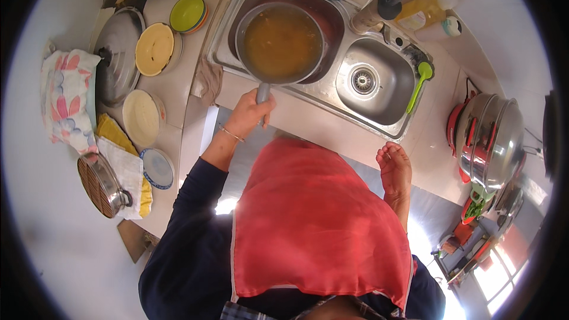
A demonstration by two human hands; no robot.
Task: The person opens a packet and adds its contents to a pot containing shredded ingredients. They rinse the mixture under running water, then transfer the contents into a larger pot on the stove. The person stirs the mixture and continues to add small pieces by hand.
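My left hand [253, 111] is closed around the grey handle of a round pan [284, 43], which holds murky brown liquid with small bits in it. The pan is over the larger left basin [331, 13] of a stainless steel double sink. Whether it touches the basin is hidden. Near the counter's front edge, right of my red apron [311, 222], my right hand [394, 162] is raised with fingers loosely curled and nothing in it. Ahead of it lies the smaller basin [391, 84], its drain showing. A green spoon-shaped utensil [417, 91] rests on that basin's right rim.
Enamel bowls [154, 49], a green bowl [186, 12], a large metal lid [120, 58] and a steamer [100, 186] stand on the left counter. A brown cloth [209, 82] hangs at its edge. Bottles [420, 14] stand behind the faucet; a lidded steamer pot [491, 142] sits right.
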